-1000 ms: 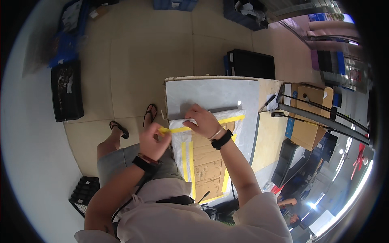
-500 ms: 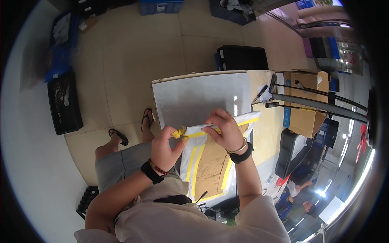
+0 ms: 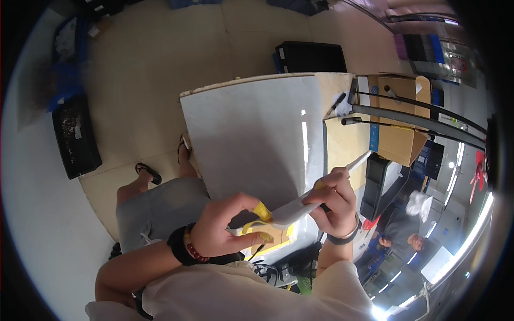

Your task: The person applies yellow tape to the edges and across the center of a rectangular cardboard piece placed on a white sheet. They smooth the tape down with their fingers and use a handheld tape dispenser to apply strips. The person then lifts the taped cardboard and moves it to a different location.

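Observation:
Both hands hold a taped cardboard panel [image 3: 273,236], white around its border with yellow tape strips and a bare brown middle. It is tilted close to my body, so its white upper edge faces me and most of its face is hidden. My left hand [image 3: 217,227] has its thumb and forefinger on either side of the near left corner, with yellow wrapping on both fingertips. My right hand [image 3: 338,206] is closed on the upper edge farther right, fingers bent over it; a patch of yellow shows at a fingertip.
Beneath lies a worktable with a white-grey surface [image 3: 251,134]. At its right are a black pen [image 3: 337,104], metal bars [image 3: 417,119] and an open cardboard box [image 3: 402,125]. Black crates [image 3: 311,57] stand on the floor beyond. Another person [image 3: 402,235] is at the far right.
The panel has come nearer my body and tipped from showing its brown face to almost edge-on. My right hand has moved right and down, my left hand down. More of the tabletop shows.

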`<state>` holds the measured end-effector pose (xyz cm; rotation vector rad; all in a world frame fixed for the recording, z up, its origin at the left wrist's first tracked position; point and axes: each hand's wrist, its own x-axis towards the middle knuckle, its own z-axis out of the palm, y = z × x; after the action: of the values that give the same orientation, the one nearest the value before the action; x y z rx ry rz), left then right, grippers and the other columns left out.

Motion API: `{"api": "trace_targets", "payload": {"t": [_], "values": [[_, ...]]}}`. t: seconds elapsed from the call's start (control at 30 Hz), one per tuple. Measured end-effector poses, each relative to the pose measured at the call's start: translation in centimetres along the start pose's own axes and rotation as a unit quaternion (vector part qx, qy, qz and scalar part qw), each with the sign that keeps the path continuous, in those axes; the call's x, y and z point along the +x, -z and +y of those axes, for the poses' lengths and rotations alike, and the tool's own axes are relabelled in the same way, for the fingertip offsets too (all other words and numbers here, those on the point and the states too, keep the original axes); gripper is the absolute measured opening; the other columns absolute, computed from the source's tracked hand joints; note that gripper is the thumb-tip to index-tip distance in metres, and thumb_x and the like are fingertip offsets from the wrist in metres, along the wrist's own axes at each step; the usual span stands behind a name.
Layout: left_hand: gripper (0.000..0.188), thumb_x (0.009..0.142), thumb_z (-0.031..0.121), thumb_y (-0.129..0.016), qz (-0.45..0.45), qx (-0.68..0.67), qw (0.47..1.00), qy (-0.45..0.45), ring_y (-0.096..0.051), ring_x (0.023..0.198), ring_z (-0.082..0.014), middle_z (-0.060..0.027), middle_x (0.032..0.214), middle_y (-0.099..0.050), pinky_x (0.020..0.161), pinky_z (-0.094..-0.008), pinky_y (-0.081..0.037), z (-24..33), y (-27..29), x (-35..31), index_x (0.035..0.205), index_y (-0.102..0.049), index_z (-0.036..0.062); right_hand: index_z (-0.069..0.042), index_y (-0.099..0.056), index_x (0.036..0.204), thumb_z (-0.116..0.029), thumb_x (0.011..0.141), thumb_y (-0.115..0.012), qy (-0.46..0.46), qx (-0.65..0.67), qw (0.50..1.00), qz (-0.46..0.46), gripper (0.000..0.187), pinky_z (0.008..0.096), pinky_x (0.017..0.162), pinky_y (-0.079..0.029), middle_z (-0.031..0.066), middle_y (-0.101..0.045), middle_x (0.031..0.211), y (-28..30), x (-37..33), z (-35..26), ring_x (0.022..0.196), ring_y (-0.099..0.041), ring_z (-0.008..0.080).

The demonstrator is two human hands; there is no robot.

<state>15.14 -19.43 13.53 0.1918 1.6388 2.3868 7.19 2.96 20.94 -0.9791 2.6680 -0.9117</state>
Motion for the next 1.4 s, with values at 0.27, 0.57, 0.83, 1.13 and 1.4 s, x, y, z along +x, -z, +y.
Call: {"api": "trace_targets", "payload": {"t": [0.27,0.57,0.83,1.13,1.4], "values": [[0.021,0.073,0.008,-0.075,-0.031,-0.015,0.999,-0.035,-0.066,0.071,-0.0181,-0.0062,0.084,-0.068,0.061,-0.0245,-0.05,1.0,-1.0,1.0,0.087,-0.06,0.003,-0.011,-0.066,0.076,-0.025,0.068,-0.072,-0.023,0.008,0.999,0.035,0.017,0.0334,0.072,-0.032,0.0041,-0.052,0.079,1.5,-1.9,-1.1,0.063,-0.048,0.017],[0.02,0.08,-0.005,-0.063,-0.059,-0.137,0.989,0.015,-0.065,0.083,-0.0165,-0.0134,0.089,-0.064,0.074,-0.0276,-0.052,0.5,-1.2,1.3,0.092,-0.048,-0.003,-0.012,-0.066,0.074,-0.025,0.069,-0.071,-0.006,0.008,0.998,0.057,0.015,0.0334,0.071,-0.031,0.0024,-0.053,0.076,1.1,-1.8,-1.3,0.065,-0.048,0.0161],[0.035,0.075,-0.003,-0.07,-0.006,-0.192,0.981,0.009,-0.061,0.092,-0.0193,-0.0119,0.097,-0.058,0.083,-0.0325,-0.05,1.0,-2.6,2.4,0.099,-0.046,-0.0013,-0.014,-0.067,0.073,-0.023,0.066,-0.072,0.028,-0.002,0.997,0.077,0.012,0.033,0.069,-0.031,-0.0001,-0.048,0.077,0.9,-1.7,-2.1,0.067,-0.049,0.0156],[0.022,0.067,0.003,-0.077,0.058,0.136,0.981,-0.129,-0.062,0.069,-0.019,-0.007,0.084,-0.064,0.074,-0.0352,-0.049,3.5,-0.1,0.5,0.079,-0.059,0.0039,-0.016,-0.068,0.073,-0.024,0.065,-0.073,0.022,-0.027,0.994,0.107,0.012,0.0324,0.068,-0.03,-0.0007,-0.046,0.078,0.9,-1.8,-2.3,0.064,-0.051,0.0134],[0.053,0.074,0.0,-0.072,-0.026,0.099,0.991,-0.083,-0.064,0.1,-0.028,-0.0199,0.103,-0.065,0.09,-0.0377,-0.046,2.8,-3.2,-0.6,0.116,-0.041,-0.0048,-0.018,-0.068,0.072,-0.023,0.06,-0.075,0.045,-0.027,0.994,0.094,0.015,0.0312,0.067,-0.029,-0.0033,-0.046,0.075,0.2,-1.4,-3.6,0.062,-0.051,0.0114]]}}
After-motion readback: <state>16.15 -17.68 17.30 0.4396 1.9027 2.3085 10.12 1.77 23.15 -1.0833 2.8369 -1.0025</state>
